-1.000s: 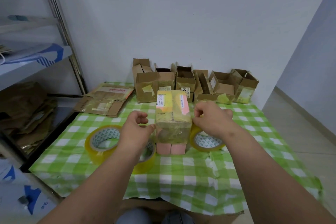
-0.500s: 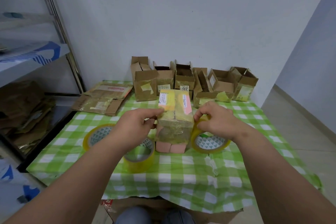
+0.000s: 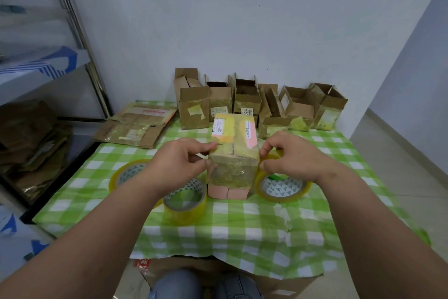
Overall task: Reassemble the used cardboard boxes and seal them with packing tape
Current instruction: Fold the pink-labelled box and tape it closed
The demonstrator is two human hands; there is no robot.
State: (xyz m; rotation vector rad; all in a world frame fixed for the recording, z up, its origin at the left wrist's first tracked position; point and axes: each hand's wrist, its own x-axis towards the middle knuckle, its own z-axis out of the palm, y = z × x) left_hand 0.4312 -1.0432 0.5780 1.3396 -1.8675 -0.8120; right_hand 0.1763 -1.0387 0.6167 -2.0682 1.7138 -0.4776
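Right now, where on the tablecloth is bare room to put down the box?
Free: the near strip in front of the tape rolls, and the right edge beside the right hand. Crowded: the back row of open boxes and flattened cardboard.

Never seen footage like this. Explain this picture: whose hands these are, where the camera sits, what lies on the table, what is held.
No machine here: a person's two bare hands, filmed by a camera on their head looking forward and down. The left hand pinches the top edge of a taped cardboard box standing on the green checked tablecloth. The right hand grips a tape roll beside the box. Two more tape rolls lie to the left. Open boxes line the wall; flattened cardboard lies back left.
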